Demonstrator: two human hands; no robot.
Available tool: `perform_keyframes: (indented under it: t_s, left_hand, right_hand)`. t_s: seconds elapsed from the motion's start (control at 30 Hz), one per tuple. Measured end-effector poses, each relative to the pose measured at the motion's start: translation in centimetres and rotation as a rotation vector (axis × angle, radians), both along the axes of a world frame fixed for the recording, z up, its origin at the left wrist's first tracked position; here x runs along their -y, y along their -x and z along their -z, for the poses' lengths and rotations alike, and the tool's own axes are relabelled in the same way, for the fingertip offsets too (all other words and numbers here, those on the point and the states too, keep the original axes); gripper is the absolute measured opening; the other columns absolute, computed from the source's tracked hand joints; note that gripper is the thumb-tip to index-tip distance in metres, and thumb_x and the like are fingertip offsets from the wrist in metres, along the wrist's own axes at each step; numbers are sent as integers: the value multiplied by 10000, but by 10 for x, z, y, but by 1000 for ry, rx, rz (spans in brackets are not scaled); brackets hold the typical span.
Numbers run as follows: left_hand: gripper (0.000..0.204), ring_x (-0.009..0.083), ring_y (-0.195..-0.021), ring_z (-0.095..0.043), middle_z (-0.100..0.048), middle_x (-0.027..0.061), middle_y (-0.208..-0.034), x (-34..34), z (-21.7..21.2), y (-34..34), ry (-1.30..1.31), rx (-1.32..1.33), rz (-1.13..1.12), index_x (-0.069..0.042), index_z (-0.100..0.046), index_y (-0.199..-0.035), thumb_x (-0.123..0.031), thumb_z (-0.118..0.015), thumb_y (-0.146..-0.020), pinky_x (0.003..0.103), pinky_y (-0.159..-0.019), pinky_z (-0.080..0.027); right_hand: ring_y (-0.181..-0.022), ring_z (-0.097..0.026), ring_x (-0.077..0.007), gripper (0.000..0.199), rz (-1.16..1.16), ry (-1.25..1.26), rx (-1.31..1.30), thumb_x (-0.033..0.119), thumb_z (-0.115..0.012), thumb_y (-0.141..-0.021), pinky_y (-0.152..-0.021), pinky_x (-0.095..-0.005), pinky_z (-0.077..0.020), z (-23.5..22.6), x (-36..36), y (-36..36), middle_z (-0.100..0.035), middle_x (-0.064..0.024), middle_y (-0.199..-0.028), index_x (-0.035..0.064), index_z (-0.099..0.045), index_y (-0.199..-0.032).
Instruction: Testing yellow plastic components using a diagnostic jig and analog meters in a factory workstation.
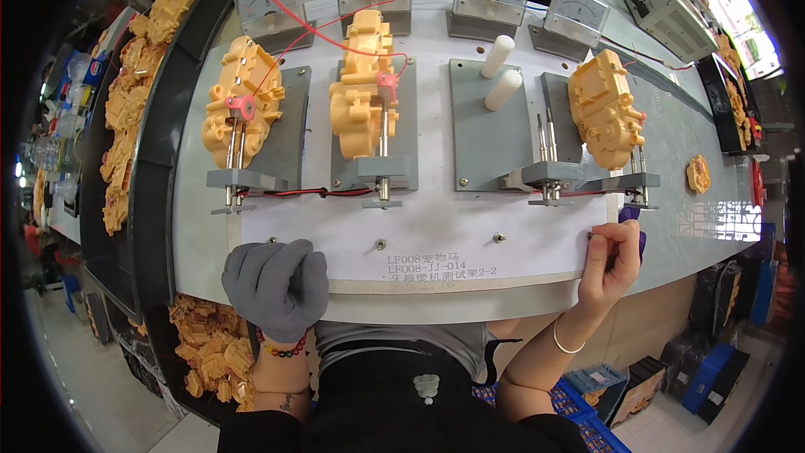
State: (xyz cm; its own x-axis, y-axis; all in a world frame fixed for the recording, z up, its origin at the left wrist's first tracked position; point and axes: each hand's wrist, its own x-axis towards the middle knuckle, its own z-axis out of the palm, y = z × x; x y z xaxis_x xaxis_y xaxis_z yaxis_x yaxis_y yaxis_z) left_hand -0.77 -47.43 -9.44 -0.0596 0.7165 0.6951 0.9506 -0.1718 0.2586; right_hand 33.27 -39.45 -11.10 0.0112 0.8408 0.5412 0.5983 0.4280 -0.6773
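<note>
Gloved left hand (277, 285) curls at the left of the board (436, 220), grip unclear; right hand (610, 264) pinches a switch (590, 235)

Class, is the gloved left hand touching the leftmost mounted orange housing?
Apart: the head view shows white sheet between the left hand and the housing.
</note>
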Motion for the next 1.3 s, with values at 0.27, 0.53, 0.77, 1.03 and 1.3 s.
perform_keyframes:
  t_s: [0.27,0.53,0.77,1.03,1.3]
  left_hand:
    - [157,232,-624,-546,-596,24,-707,0,3,2,-14,-22,-3,-103,-677,-838,-102,-725,-688,336,-575,-435]
    - [162,226,-610,-535,-590,20,-693,-1,4,2,-29,-18,2,-105,-673,-833,-94,-727,-681,333,-571,-432]
    - [164,222,-606,-535,-592,19,-697,-1,3,2,-23,-11,5,-106,-673,-831,-91,-726,-676,331,-568,-430]
    - [181,224,-610,-548,-592,22,-701,-1,1,3,-8,-17,16,-107,-675,-836,-92,-732,-666,332,-575,-437]
    - [253,208,-679,-563,-615,9,-792,0,-20,-13,134,114,219,-110,-682,-884,-112,-770,-647,331,-613,-452]
  right_hand:
    - [-642,-347,-115,66,9,7,-14,24,-615,-852,-565,-244,-260,0,2,0,-409,-11,-702,6,-570,-806]
    - [-635,-342,-102,69,6,16,-24,34,-615,-861,-560,-234,-255,1,3,-1,-407,-4,-716,5,-574,-813]
    - [-637,-337,-89,64,5,52,-46,22,-609,-861,-563,-226,-251,1,4,-2,-404,0,-732,6,-567,-816]
    - [-645,-320,-83,62,-23,147,-86,22,-581,-888,-582,-221,-250,-5,6,-1,-383,7,-755,4,-546,-840]
    - [-669,-316,-90,71,4,187,-70,28,-565,-885,-606,-228,-251,-8,6,1,-373,4,-761,4,-527,-830]
